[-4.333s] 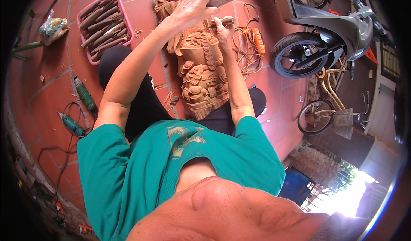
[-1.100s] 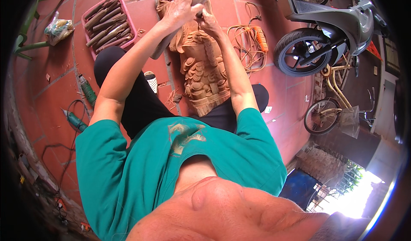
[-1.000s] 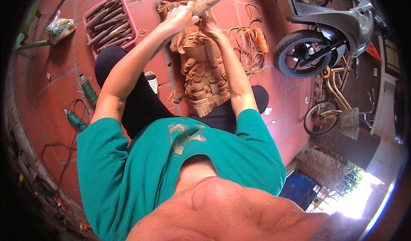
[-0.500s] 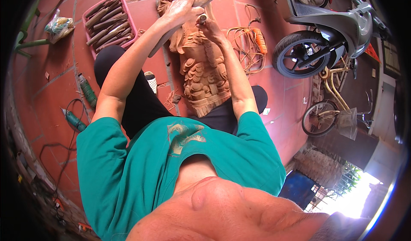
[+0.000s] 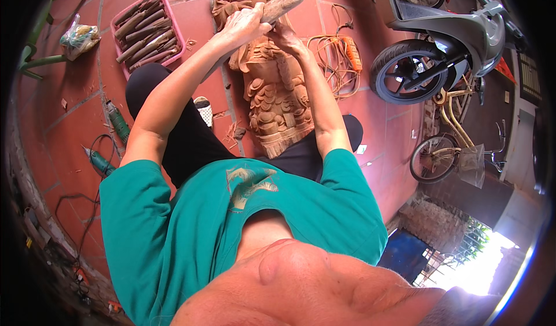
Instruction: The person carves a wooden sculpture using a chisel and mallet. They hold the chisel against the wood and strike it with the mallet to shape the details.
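Note:
A long wooden mallet (image 5: 284, 5) is wrapped in my left hand (image 5: 243, 27), its thick pale end pointing up and to the right over the carving. Closed just below that end is my right hand (image 5: 285, 39), gripping a chisel whose handle is mostly covered by the mallet and my fingers. The chisel's blade is hidden. Under both hands a reddish-brown wood carving (image 5: 277, 108) with scale-like and rounded relief lies lengthwise between my legs.
A pink basket (image 5: 180, 27) of brown wooden-handled tools stands left, beyond two green power tools (image 5: 118, 123) with cords. An orange power strip (image 5: 351, 53) and coiled cable lie right, before a parked motorbike (image 5: 408, 71) and bicycle (image 5: 434, 158). A green chair (image 5: 43, 59) is far left.
The mallet has shifted slightly left and down toward my right hand. The chisel's round handle end, visible before, is now covered.

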Demonstrator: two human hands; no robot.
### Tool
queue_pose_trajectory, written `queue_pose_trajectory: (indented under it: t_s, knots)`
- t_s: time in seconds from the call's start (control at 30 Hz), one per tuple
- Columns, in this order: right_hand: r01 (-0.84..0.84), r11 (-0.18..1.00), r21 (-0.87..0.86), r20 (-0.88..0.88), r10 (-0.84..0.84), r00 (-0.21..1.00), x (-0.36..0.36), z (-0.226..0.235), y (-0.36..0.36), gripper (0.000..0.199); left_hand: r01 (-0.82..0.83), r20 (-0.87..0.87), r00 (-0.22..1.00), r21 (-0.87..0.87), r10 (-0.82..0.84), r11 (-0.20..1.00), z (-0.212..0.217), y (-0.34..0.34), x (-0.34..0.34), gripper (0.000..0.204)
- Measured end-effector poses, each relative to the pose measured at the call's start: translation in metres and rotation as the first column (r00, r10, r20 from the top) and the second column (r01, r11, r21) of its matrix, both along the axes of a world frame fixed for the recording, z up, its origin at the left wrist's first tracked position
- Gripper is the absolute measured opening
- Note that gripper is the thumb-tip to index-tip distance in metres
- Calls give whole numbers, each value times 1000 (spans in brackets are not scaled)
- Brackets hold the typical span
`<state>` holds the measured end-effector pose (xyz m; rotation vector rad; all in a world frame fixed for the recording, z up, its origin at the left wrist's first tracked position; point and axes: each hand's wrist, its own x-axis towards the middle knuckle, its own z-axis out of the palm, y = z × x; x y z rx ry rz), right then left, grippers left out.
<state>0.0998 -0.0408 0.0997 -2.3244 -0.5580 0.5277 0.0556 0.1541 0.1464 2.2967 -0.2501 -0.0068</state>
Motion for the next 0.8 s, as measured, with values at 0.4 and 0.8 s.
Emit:
queue_pose_trajectory:
  t_s: [0.4,0.8]
  knots:
    - [-139,982,-124,-17,138,990,-8,-21,-2,44,109,-98,990,126,-97,986,3,-6,-15,59]
    - [238,843,483,0,-272,962,15,-33,-28,14,-93,112,988,-86,102,992,28,7,15,73]
